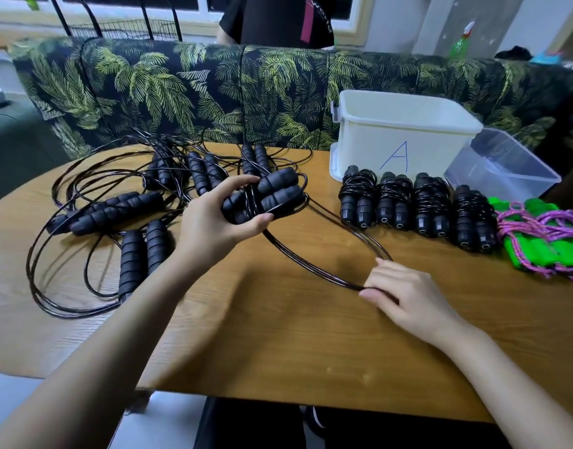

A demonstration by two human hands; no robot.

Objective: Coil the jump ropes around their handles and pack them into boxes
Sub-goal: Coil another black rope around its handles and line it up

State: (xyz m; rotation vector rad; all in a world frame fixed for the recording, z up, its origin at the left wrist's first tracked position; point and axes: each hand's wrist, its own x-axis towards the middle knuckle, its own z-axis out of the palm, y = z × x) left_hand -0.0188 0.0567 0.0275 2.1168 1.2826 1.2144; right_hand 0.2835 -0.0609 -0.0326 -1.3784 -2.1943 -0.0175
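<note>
My left hand (214, 218) grips a pair of black foam handles (272, 194) held side by side above the table, with a few turns of black cord round them. The cord (314, 267) runs from the handles in a doubled loop down to my right hand (405, 294), which pinches the loop's end on the table. Several loose black jump ropes (116, 209) lie tangled at the left. Several coiled black ropes (418, 205) stand in a row at the right. A white box marked A (398, 134) stands behind that row.
The wooden table (278, 345) has a rounded front edge. A clear plastic box (502, 163) sits right of the white box. A green-handled rope with purple cord (547, 238) lies at the far right. A leaf-patterned sofa back (214, 92) runs behind, and a person stands beyond it.
</note>
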